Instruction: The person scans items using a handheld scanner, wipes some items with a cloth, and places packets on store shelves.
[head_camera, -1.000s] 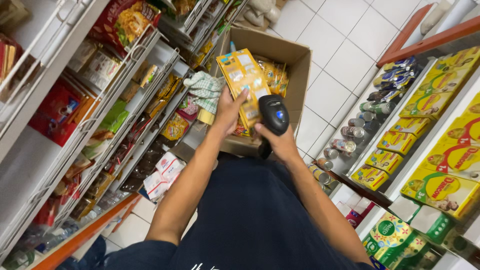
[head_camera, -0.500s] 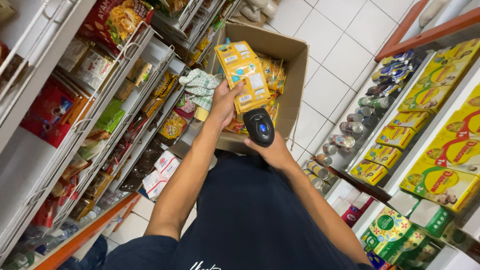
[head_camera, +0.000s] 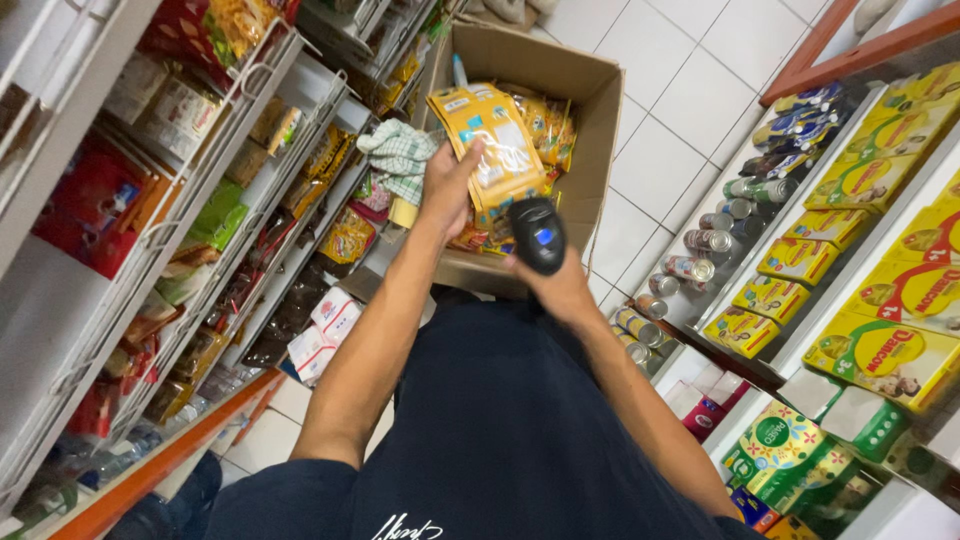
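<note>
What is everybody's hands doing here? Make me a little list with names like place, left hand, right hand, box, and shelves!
place: shop aisle with a white tiled floor
left hand: holds up a yellow packet
right hand: grips a black handheld scanner, aimed toward the packet
box: open cardboard box behind the hands, with more yellow packets inside
cloth: checked cloth lies beside the box
shelves: yellow cartons and cans on one side, snack bags on the other
</note>
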